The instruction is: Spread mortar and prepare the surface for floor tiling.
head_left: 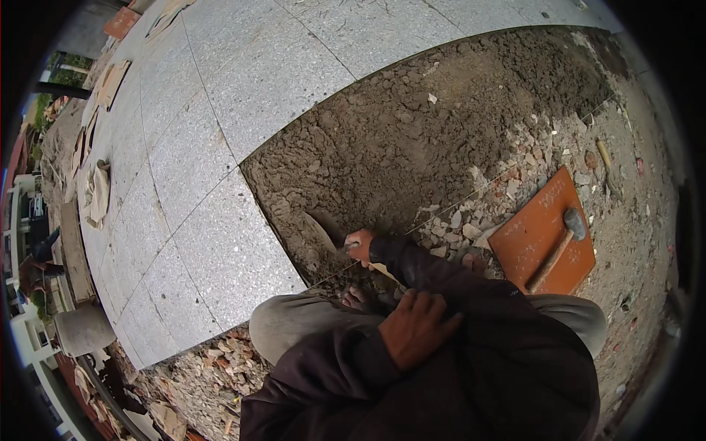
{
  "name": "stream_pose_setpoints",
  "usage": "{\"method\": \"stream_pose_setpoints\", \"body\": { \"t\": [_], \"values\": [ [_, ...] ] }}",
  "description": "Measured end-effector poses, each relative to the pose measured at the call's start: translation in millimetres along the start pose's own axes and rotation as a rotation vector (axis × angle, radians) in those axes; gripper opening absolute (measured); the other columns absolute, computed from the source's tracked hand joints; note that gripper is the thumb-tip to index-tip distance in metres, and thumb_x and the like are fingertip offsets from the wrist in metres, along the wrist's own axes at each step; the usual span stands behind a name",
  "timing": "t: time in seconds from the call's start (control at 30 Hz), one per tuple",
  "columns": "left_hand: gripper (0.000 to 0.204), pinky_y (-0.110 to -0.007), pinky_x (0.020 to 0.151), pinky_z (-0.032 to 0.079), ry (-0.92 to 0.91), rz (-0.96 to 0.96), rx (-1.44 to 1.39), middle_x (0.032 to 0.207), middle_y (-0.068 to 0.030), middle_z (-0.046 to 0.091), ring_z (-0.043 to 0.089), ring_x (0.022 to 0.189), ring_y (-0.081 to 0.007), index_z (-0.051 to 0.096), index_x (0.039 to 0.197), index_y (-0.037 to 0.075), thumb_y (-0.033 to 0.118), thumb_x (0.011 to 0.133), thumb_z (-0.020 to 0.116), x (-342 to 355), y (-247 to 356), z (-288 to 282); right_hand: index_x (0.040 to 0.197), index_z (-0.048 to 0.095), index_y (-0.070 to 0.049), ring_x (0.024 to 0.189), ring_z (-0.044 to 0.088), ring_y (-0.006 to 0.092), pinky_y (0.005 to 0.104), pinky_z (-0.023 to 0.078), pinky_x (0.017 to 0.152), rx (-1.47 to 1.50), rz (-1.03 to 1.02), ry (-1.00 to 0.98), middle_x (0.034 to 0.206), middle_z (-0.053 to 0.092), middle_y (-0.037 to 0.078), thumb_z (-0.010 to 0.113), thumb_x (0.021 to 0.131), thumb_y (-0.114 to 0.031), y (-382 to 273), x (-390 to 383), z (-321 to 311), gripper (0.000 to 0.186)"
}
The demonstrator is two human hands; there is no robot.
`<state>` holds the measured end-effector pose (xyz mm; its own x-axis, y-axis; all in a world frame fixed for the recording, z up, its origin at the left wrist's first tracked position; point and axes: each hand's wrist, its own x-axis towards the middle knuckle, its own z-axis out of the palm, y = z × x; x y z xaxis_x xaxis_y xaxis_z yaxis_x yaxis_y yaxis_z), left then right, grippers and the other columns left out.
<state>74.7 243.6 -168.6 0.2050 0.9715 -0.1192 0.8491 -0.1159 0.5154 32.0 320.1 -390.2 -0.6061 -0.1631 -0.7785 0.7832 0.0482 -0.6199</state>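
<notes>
- Right grip (360, 246) wraps the trowel (321, 234); left grip (419, 327): cannot tell.
- Best tilt the trowel low, smoothing mortar (382, 162) toward one o'clock, sparing tiles (232, 246) at nine.

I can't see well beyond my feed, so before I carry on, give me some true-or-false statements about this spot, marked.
1. The right hand holds a trowel. True.
2. Pale grey slabs border the brown bedding on its left. True.
3. The mallet lies on the slabs. False: it lies on the orange tile.
4. Rubble lies between bedding and tile. True.
5. The left hand grips a chisel. False: no tool shows in it.
</notes>
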Motion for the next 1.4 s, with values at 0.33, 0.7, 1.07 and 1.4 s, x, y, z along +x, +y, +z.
{"method": "stream_pose_setpoints", "body": {
  "t": [0.33, 0.7, 1.07, 1.4],
  "values": [
    [0.036, -0.033, 0.071, 0.038, 0.08, -0.054, 0.091, 0.088, -0.0105, 0.047, 0.046, 0.08, -0.0225, 0.046, 0.108, 0.019, 0.012, 0.073, 0.042, -5.0, -11.9, -8.9, 0.118, 0.033, -0.003, 0.049, 0.05, 0.0207, 0.0397, 0.042, 0.043, 0.227, -0.086, 0.391, 0.068, 0.053, 0.012, 0.053, 0.075, -0.01, 59.5, -101.0, -165.3, 0.048],
    [0.032, -0.03, 0.073, 0.037, 0.157, -0.162, 0.056, 0.088, -0.0098, 0.047, 0.046, 0.082, -0.0218, 0.051, 0.098, 0.012, 0.013, 0.067, 0.046, -9.4, -21.5, -18.9, 0.121, 0.031, -0.008, 0.06, 0.053, 0.022, 0.0392, 0.046, 0.054, 0.11, -0.048, 0.191, 0.088, 0.054, 0.013, 0.053, 0.075, -0.015, -73.9, 47.5, -68.0, 0.052],
    [0.04, -0.033, 0.076, 0.037, 0.127, -0.058, 0.032, 0.088, -0.0089, 0.047, 0.047, 0.084, -0.0234, 0.045, 0.111, 0.02, 0.014, 0.071, 0.042, -20.0, -31.1, -2.9, 0.112, 0.037, 0.001, 0.045, 0.048, 0.0172, 0.0339, 0.038, 0.036, 0.456, -0.335, 0.36, 0.061, 0.049, 0.008, 0.053, 0.072, -0.008, -45.8, -30.8, -142.9, 0.044],
    [0.038, -0.033, 0.071, 0.039, 0.19, -0.065, 0.033, 0.085, -0.0094, 0.047, 0.047, 0.084, -0.0235, 0.047, 0.108, 0.018, 0.014, 0.071, 0.043, -17.3, -35.2, -9.4, 0.08, 0.051, -0.001, 0.045, 0.048, 0.0192, 0.0349, 0.041, 0.038, 0.99, -0.312, 0.749, 0.061, 0.049, 0.008, 0.056, 0.068, -0.01, -7.9, -46.8, -186.1, 0.016]
  ]
}}
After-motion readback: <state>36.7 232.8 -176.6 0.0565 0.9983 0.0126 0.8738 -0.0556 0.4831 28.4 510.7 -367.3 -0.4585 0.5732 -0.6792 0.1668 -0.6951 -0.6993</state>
